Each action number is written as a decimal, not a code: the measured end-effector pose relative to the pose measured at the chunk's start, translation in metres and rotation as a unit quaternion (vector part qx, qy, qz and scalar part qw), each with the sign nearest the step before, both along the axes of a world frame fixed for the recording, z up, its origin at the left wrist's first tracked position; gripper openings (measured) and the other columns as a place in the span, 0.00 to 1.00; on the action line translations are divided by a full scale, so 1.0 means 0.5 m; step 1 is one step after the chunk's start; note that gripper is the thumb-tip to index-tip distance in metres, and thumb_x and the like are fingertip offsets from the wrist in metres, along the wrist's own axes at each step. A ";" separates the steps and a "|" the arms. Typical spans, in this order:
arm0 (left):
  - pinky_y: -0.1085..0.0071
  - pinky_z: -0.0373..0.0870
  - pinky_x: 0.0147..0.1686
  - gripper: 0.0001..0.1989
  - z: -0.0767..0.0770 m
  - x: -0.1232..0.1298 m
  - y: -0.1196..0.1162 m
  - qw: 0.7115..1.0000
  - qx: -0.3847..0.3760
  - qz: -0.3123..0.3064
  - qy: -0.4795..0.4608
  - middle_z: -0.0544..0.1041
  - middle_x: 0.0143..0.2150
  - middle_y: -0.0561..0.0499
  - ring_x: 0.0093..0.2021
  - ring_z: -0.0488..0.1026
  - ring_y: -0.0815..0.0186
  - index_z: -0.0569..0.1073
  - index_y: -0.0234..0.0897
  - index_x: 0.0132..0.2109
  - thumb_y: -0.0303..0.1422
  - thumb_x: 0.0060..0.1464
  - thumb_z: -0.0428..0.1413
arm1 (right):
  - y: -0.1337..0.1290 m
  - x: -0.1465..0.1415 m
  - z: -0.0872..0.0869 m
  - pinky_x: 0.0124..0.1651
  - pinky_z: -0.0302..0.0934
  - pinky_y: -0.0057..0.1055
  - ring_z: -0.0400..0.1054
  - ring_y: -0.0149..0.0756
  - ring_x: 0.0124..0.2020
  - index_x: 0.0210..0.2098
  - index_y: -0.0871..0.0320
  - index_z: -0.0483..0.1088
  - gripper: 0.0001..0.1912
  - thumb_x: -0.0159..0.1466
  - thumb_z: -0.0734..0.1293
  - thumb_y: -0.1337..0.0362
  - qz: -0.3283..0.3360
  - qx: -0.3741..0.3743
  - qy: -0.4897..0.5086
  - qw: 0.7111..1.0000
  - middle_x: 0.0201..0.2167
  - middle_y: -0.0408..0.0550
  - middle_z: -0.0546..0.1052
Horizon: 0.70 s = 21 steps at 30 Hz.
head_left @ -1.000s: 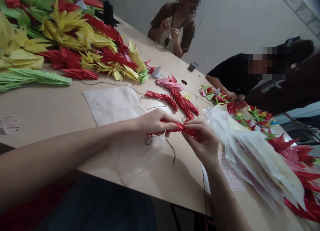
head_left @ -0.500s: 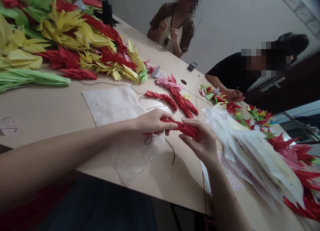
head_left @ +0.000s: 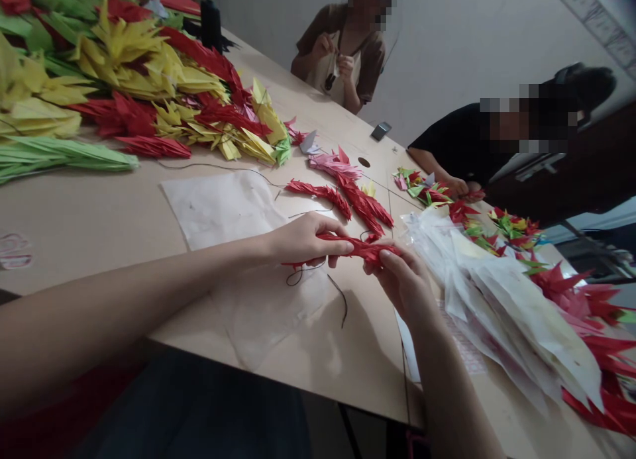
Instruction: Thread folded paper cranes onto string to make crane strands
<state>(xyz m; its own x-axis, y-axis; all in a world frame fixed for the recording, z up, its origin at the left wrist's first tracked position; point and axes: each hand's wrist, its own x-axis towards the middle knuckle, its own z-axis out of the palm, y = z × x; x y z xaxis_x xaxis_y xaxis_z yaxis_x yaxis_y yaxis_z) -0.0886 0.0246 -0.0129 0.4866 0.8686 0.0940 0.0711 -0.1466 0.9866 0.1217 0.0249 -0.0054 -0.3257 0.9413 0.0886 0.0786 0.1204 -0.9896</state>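
Between my two hands is a string of red folded paper (head_left: 366, 248), made of thin pieces packed closely together. My left hand (head_left: 301, 239) pinches its left part with the thumb on top. At the right end, my right hand (head_left: 403, 270) has thumb and fingers closed on the same string. A loose dark thread (head_left: 344, 303) loops below my left hand and trails over the table. Just beyond my hands lie a curved red paper string (head_left: 320, 193) and another red paper string (head_left: 365, 206).
Under my left forearm lies a translucent plastic bag (head_left: 213, 204). A stack of whitish bags (head_left: 517, 306) stands right. Yellow, red and green folded paper (head_left: 124, 61) is heaped at left, near a black spool (head_left: 211, 25). Two people (head_left: 342, 55) sit across the table (head_left: 89, 234).
My right hand has turned and closed its thumb down onto the red paper string; before, its thumb was apart below the string. My left hand keeps its hold.
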 end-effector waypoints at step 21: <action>0.80 0.57 0.18 0.10 0.008 0.005 -0.009 0.997 0.019 0.066 0.039 0.71 0.22 0.54 0.19 0.61 0.77 0.73 0.32 0.35 0.37 0.54 0.56 | 0.005 -0.017 -0.022 0.29 0.65 0.26 0.65 0.26 0.23 0.29 0.55 0.77 0.10 0.54 0.73 0.55 -0.028 -0.092 0.096 0.991 0.22 0.42 0.74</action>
